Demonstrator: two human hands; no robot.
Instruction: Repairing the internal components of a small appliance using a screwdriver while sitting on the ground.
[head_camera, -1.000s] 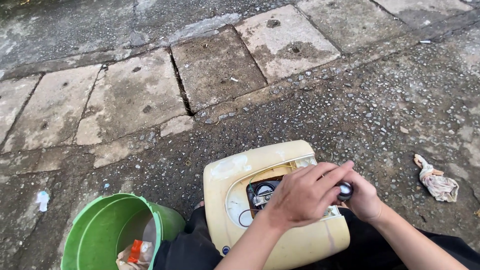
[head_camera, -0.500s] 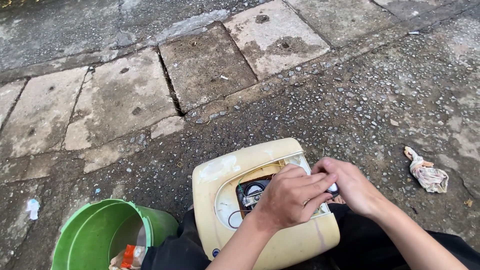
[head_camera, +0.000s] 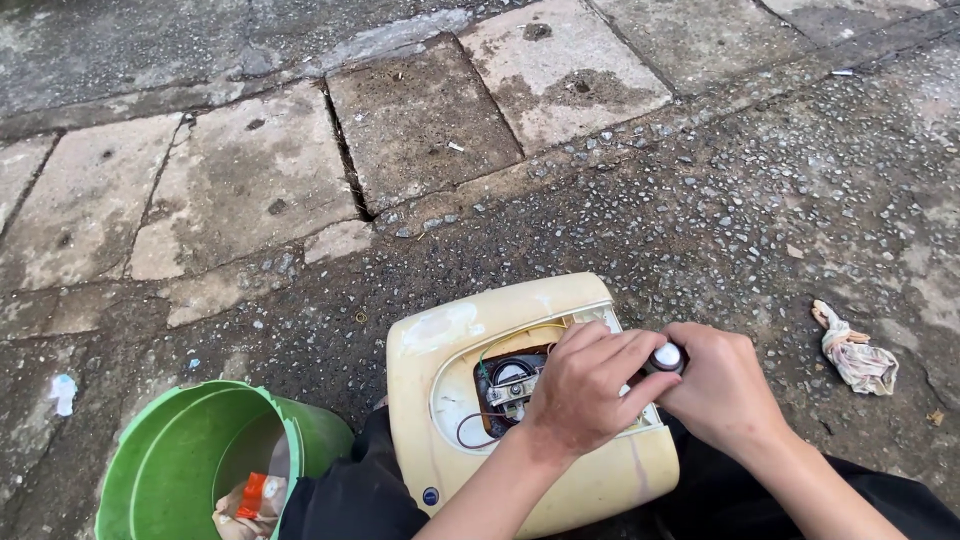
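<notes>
Yellowed appliance casing (head_camera: 520, 400) propped on person's lap, panel open, wiring exposed | left hand (head_camera: 585, 385) fingers curled over opening; right hand (head_camera: 725, 385) closed round dark round-capped tool (head_camera: 665, 357) | since a second ago grips unchanged, only view shifted: work steady | green bucket (head_camera: 190, 470) left, rag (head_camera: 855, 350) right, wet gravel and paving slabs (head_camera: 420, 110).

- An orange-and-white crumpled packet (head_camera: 252, 497) is lying inside the green bucket (head_camera: 160, 440), low at the left.
- A small round blue label (head_camera: 429, 496) is sitting on the near front of the yellowed casing (head_camera: 470, 330).
</notes>
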